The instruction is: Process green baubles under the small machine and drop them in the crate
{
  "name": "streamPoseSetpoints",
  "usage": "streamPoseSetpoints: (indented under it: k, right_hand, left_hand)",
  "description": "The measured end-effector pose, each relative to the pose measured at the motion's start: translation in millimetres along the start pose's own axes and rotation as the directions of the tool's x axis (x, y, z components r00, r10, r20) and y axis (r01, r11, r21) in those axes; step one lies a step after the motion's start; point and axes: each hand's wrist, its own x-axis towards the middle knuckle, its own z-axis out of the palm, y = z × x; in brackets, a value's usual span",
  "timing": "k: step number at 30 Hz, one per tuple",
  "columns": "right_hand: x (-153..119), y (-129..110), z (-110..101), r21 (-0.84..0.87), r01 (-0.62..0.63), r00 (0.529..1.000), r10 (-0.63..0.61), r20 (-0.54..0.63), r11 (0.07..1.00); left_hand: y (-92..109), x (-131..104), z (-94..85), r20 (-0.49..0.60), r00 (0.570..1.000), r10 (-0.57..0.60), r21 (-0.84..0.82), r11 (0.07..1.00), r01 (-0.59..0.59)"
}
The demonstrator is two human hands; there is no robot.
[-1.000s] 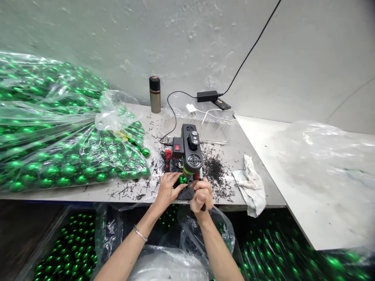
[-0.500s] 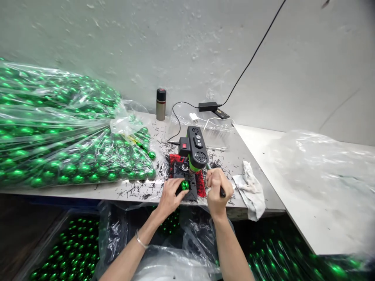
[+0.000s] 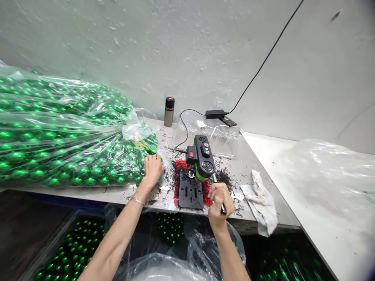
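My left hand (image 3: 154,169) is at the mouth of a large clear bag (image 3: 58,136) full of shiny green balls, its fingers curled over a green ball that shows only in part. My right hand (image 3: 220,201) is wrapped round the lever (image 3: 224,210) of a small black and green press (image 3: 204,158). Under the press head lies a slotted black base plate (image 3: 191,192) on a red mat (image 3: 177,195). No ball sits on the plate. Small black scraps (image 3: 222,177) are scattered around the press.
Behind the press are a bottle (image 3: 169,112), a power adapter (image 3: 215,114), white cable and clear plastic trays. A white cloth (image 3: 260,201) hangs over the front edge at the right. Bags of green balls (image 3: 171,226) stand below the table, with clear plastic sheeting at the far right.
My left hand has moved left from the base plate to the bag mouth, and the green ball is gone from the plate. My right hand still grips the lever. The view has shifted slightly.
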Motion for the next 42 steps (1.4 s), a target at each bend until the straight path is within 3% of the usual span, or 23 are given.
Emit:
streamPoseSetpoints:
  k: [3,6,9,11,13,15,16,18,20,23,26,29,32,35,42]
  right_hand:
    - [0.2,-1.6,0.2,-0.003,0.018,1.0,-0.018,0.01,1.0]
    - [-0.9,-1.6,0.1,-0.012,0.028,0.999,-0.028,0.018,1.0]
    - [-2.1,-0.7,0.5,-0.015,0.037,0.999,-0.037,0.012,0.999]
    - [-2.6,-0.4,1.2,-0.011,0.031,0.999,-0.031,0.007,0.999]
    - [-3.0,-0.5,1.8,-0.005,0.02,1.0,-0.02,0.006,1.0]
    - [-3.4,-0.6,2.0,-0.006,0.017,1.0,-0.017,0.007,1.0]
    - [-3.6,-0.7,1.9,-0.009,0.018,1.0,-0.018,0.008,1.0]
    - [-4.0,-0.6,1.7,-0.016,0.022,1.0,-0.022,0.012,1.0]
    - [-4.2,-0.4,1.5,-0.019,0.023,1.0,-0.023,0.021,1.0]
    - [-4.5,-0.2,1.2,-0.017,0.031,0.999,-0.03,0.032,0.999]
    - [-4.7,-0.7,0.3,-0.023,0.042,0.998,-0.041,0.047,0.999]
    - [-5.1,-1.5,-0.8,-0.036,0.045,0.997,-0.043,0.062,0.998]
    - [-5.4,-1.7,-1.1,-0.042,0.054,0.997,-0.052,0.064,0.998]
    - [-6.0,-1.3,-0.9,-0.042,0.06,0.996,-0.057,0.065,0.997]
    - [-9.2,0.6,-1.3,-0.038,0.079,0.995,-0.076,0.067,0.996]
  left_hand:
    - [-1.7,19.3,2.1,0.093,0.996,0.011,0.042,0.999,-0.015]
    - [-0.2,17.4,2.4,0.11,0.994,0.005,0.009,1.0,-0.006]
    - [1.9,2.1,-5.3,0.064,0.995,-0.072,-0.278,0.957,0.087]
    - [5.2,-13.9,-12.6,0.142,0.981,-0.13,-0.627,0.755,0.191]
    - [11.1,-32.7,-17.4,0.326,0.941,-0.095,-0.859,0.386,0.337]
    - [19.6,-51.1,-17.1,0.476,0.88,-0.004,-0.879,0.037,0.475]
    - [24.4,-59.0,-14.7,0.518,0.855,0.031,-0.852,-0.075,0.518]
    - [34.3,-70.4,-6.1,0.565,0.823,0.06,-0.806,-0.169,0.567]
    - [43.7,-75.8,5.8,0.571,0.819,0.045,-0.812,-0.116,0.572]
    - [54.6,-77.8,24.8,0.489,0.872,-0.001,-0.862,0.152,0.483]
    - [59.8,-80.7,39.9,0.338,0.941,0.008,-0.841,0.452,0.298]
    - [61.1,-86.4,50.0,0.146,0.988,0.059,-0.754,0.653,0.072]
    - [63.3,-90.8,57.4,-0.023,0.992,0.128,-0.677,0.728,-0.11]
    - [67.5,-92.5,63.6,-0.122,0.981,0.15,-0.617,0.762,-0.194]
    - [68.9,-97.2,67.2,-0.166,0.963,0.213,-0.55,0.79,-0.27]
